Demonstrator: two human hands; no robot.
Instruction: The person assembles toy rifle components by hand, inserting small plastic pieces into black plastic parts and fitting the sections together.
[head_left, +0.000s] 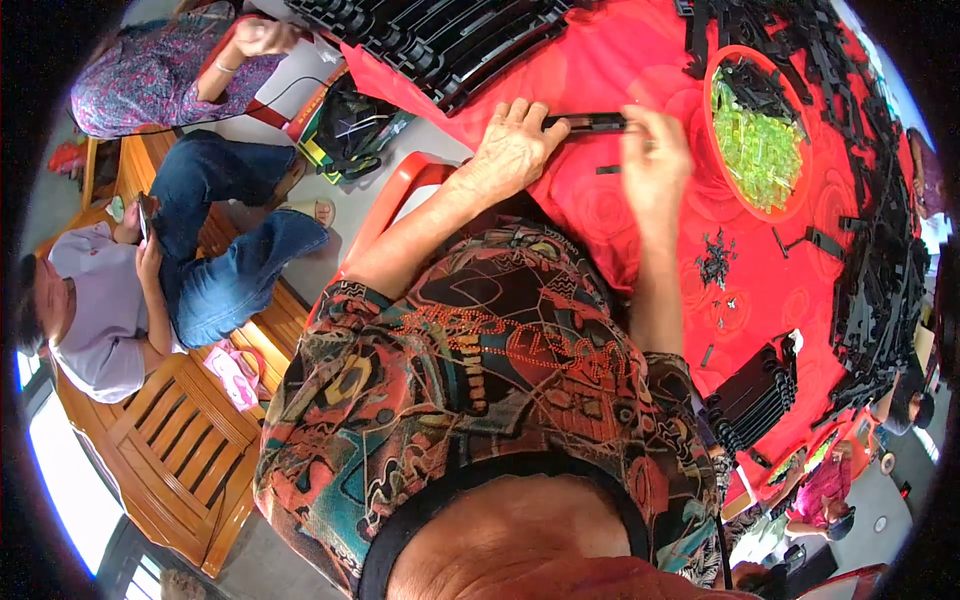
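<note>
A slim black plastic strip (592,123) lies crosswise just above the red tablecloth. The thumb and fingers of my left hand (515,145) close on its left end, with the knuckles bent. At the other end is my right hand (655,165), smeared by motion; its fingers look curled, but whether they grip anything does not show. A short black piece (608,170) rests on the cloth between my hands. To the right of my right hand stands a round orange-red basin (710,130) holding small clear yellow-green pieces (755,150) and black pieces (757,88).
Long black parts (430,45) are stacked at the far left of the red table (600,220). Black parts (875,270) heap along the right side. Small dark bits (715,262) and a black stack (755,400) lie nearer. A red chair (385,205) and two people sit at left.
</note>
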